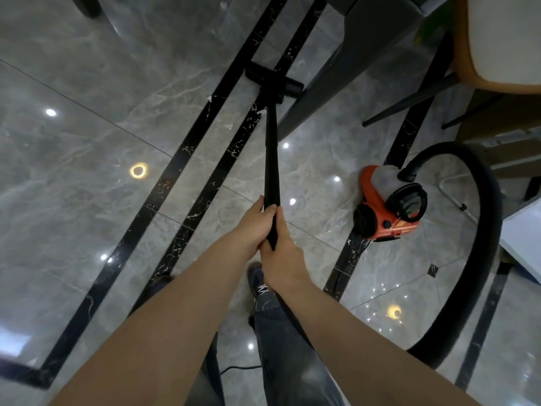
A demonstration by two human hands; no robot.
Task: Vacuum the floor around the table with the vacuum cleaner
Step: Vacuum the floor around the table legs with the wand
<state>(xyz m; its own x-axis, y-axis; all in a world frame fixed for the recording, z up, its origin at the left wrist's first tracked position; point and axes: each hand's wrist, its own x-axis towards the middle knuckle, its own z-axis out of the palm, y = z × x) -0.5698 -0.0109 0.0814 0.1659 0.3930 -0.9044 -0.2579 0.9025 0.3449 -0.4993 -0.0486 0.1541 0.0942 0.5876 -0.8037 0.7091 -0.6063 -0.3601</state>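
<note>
Both my hands grip the black vacuum wand (271, 153). My left hand (257, 222) holds it higher up, and my right hand (282, 256) is wrapped around it just below. The wand runs forward to the black floor nozzle (273, 79), which rests on the grey marble floor (102, 142) beside the dark table leg (328, 80). The orange canister vacuum cleaner (389, 203) sits on the floor to my right. Its black hose (486, 230) loops wide on the right and comes back behind my right arm. Small white scraps (209, 98) lie near the nozzle.
An orange-backed chair (497, 48) with thin black legs stands at the upper right. A white panel edge (524, 235) juts in at the right. Black inlay strips (164, 197) cross the floor diagonally. My legs and shoes (257, 279) are below the hands. A thin cord (237, 369) lies near my feet.
</note>
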